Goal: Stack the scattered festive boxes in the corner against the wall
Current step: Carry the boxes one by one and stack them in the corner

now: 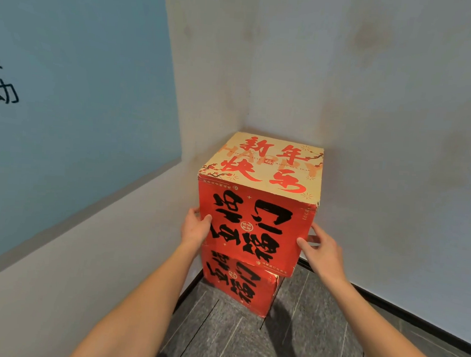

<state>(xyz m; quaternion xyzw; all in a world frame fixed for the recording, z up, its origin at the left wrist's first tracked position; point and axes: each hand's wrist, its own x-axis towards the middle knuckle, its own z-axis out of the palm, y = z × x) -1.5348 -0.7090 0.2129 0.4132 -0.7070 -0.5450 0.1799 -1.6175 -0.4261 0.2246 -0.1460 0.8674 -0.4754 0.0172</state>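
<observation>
Corner of two pale walls (387, 105), grey plank floor (286, 349).
Lower box (237, 290): red, tucked into corner.
Upper box (257, 207): atop lower box, overhanging toward viewer.
Left hand (196, 227), right hand (321, 250): flanking upper box, thumbs on front face, other fingers hidden behind sides.
Advised: slide back evenly, square edges.

Printed cardboard top box (257, 207); matt grey carpet floor (286, 346).
</observation>
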